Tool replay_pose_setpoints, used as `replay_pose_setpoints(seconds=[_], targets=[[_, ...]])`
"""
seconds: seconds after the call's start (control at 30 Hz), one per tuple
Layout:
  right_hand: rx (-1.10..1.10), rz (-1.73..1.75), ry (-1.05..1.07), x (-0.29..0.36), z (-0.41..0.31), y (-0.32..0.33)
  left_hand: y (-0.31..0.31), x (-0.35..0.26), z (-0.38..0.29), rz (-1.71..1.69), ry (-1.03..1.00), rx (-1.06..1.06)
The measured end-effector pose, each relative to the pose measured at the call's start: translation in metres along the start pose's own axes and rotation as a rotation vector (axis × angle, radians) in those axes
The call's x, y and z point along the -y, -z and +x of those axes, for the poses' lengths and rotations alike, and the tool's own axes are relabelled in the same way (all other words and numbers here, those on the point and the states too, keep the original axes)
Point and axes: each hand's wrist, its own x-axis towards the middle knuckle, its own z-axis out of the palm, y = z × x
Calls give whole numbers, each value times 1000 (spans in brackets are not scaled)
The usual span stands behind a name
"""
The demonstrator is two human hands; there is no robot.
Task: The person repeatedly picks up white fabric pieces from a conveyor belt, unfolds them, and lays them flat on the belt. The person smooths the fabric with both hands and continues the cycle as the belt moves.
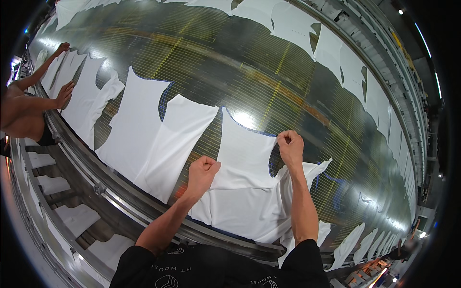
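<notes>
A white cut fabric panel (246, 154), shaped like a garment piece, lies before me on a long table marked with yellow lines. Its upper edge follows a blue outline. My right hand (291, 142) pinches the panel's upper right corner between thumb and fingers. My left hand (203, 174) has its fingers closed at the panel's left edge and seems to pinch it. The lower part is rumpled, and a second, folded white fabric piece (309, 172) lies beside it under my right forearm. To the left, another white panel (140, 118) lies smooth, partly overlapped by a folded piece (187, 122).
A metal rail (119, 190) runs along the near table edge. Below it, a rack (36, 187) holds more white pieces. At far left a co-worker's hands (65, 94) are over other panels. White panels (295, 28) line the far edge, with more at the lower right.
</notes>
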Motion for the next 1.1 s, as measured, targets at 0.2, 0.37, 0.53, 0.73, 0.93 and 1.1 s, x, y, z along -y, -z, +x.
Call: replay_pose_setpoints(seconds=[0.2, 0.37, 0.53, 0.73, 0.93, 1.1], targets=[[-9, 87, -66, 1, 1, 4, 0, 1, 1, -4, -11, -3], [-34, 50, -28, -1, 0, 10, 1, 2, 1, -4, 15, 3], [-47, 54, 9, -2, -2, 10, 0, -1, 0, 17, -7, -5], [-62, 105, 5, 2, -5, 13, 0, -1, 0, 11, -11, -9], [-59, 141, 3, -1, -6, 14, 0, 1, 0, 0, -15, -8], [-67, 51, -32, -8, -7, 11, 0, 0, 0, -4, -10, -11]])
